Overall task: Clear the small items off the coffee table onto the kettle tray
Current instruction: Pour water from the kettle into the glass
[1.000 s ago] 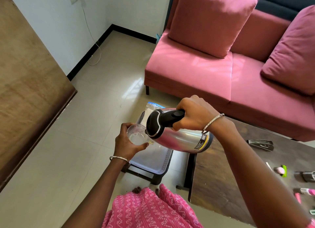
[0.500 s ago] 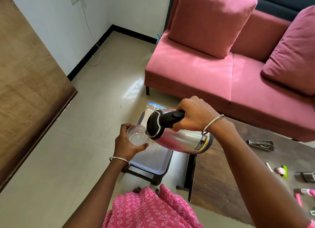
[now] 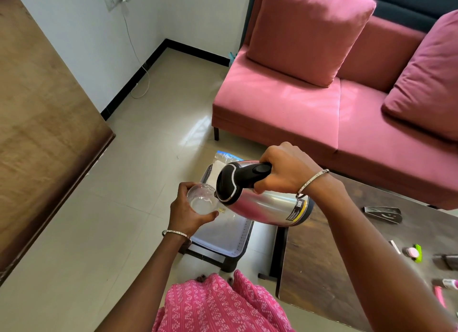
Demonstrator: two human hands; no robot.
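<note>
Your right hand [image 3: 285,169] is wrapped tight around the black handle of the steel kettle [image 3: 267,202], which you've got tipped well over on its side, spout end pointing left and touching the rim of a clear glass [image 3: 202,200]. Your left hand [image 3: 188,212] has that glass, fingers curled round it from the left and below; there's some clear liquid in the bottom of it. Both are held in the air over the white kettle tray [image 3: 228,235], which sits on a low dark stand on the floor, just beside the left end of the bench [image 3: 322,269]. There's a folded white thing in a clear bag at the tray's far end, half hidden behind the kettle.

The small stuff sits on the bench, off to the right: a dark metal wedge-shaped piece [image 3: 383,214] near the sofa side, a thin white stick [image 3: 394,247], a little pink round thing with a green clip [image 3: 414,252], a dark item [image 3: 447,261] at the frame edge, and pink bits [image 3: 443,285] below it that I can't make out. Nothing of that is on the tray.
</note>
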